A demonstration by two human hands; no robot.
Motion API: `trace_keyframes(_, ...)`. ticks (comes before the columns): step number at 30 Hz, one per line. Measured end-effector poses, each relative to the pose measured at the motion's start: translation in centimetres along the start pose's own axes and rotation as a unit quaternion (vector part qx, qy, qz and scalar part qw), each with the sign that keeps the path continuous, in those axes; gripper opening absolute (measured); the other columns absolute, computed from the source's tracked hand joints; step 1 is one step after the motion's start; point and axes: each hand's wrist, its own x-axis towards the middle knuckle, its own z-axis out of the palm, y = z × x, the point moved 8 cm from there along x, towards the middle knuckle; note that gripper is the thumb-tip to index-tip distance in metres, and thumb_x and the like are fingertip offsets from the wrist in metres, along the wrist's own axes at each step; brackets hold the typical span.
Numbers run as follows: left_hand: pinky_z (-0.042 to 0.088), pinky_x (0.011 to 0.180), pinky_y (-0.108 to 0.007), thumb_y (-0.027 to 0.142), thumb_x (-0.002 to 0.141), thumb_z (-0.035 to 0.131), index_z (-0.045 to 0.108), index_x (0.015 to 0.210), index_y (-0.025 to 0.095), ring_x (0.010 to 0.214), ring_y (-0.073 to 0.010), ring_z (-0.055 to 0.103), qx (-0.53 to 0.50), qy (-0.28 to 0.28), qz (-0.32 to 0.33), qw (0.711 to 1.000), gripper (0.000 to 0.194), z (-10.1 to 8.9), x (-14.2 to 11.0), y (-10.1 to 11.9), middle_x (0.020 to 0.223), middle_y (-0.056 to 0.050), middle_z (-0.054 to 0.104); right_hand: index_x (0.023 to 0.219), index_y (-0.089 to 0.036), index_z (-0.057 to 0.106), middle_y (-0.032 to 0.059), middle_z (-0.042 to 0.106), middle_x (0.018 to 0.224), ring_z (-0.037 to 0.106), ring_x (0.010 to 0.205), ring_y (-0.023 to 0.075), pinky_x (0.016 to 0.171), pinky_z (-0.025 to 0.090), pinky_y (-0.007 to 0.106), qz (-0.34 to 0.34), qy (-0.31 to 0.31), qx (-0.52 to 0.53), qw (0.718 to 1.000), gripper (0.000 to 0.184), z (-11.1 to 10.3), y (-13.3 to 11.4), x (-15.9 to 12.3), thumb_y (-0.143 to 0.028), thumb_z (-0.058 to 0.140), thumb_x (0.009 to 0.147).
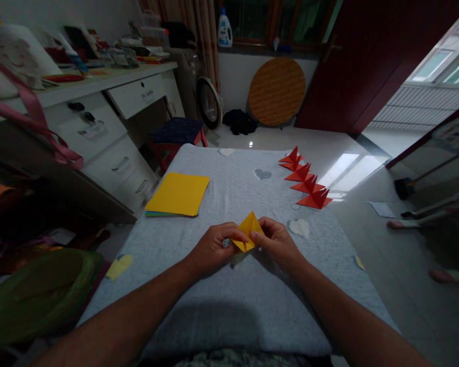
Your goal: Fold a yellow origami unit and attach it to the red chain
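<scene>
A small folded sheet of yellow origami paper (252, 224) is held between both hands just above the table, its pointed top facing away from me. My left hand (216, 247) pinches its left side, thumb and forefinger together near the lower edge. On the right side, my right hand (279, 244) grips it with the thumb pressed on the front and fingers behind. Farther left lies a stack of square paper (178, 193), yellow on top with green and blue edges below. Several folded red paper pieces (313, 196) stand in a row at the table's right edge.
A pale cloth with heart patterns covers the table (233, 193). White drawers (115, 153) and a stool (176, 133) stand to the left, with a green-lined bin (42, 295) lower down. A washing machine (187, 76) and a round wooden board (277, 92) are at the back.
</scene>
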Motion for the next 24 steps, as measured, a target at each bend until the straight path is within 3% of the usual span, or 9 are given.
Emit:
trace_keyframes(5,0.049,0.077,-0.029,0.013,0.079,0.063,0.074,0.086,0.02,0.082,-0.0158,0.065,0.025,-0.036,0.007,0.999,0.014,0.6,-0.3,-0.2,0.086,-0.003,0.069,0.076,-0.018,0.06,-0.0032,0.058,0.067,0.05,0.058,0.0099,0.056,0.038,0.024,0.007,-0.009,-0.001,1.0,0.032,0.2,0.1,0.0,-0.045,0.078,0.073)
trace_keyframes(13,0.05,0.075,-0.029,0.014,0.079,0.064,0.073,0.083,0.019,0.08,-0.0156,0.064,-0.003,-0.047,-0.011,0.999,0.011,0.7,-0.3,-0.4,0.085,-0.003,0.068,0.087,-0.016,0.067,0.0,0.062,0.074,0.053,0.063,0.0109,0.059,0.04,0.024,0.033,-0.083,0.055,0.994,0.039,1.1,0.5,-0.1,-0.048,0.08,0.072)
trace_keyframes(24,0.047,0.073,-0.027,0.011,0.077,0.06,0.071,0.08,0.018,0.075,-0.0147,0.062,0.007,-0.08,0.0,0.997,0.013,1.5,-0.2,0.4,0.079,-0.002,0.066,0.066,-0.018,0.056,-0.0029,0.049,0.059,0.042,0.052,0.0096,0.049,0.031,0.023,-0.011,0.02,-0.042,0.999,0.042,-0.3,-0.8,-0.4,-0.056,0.068,0.08)
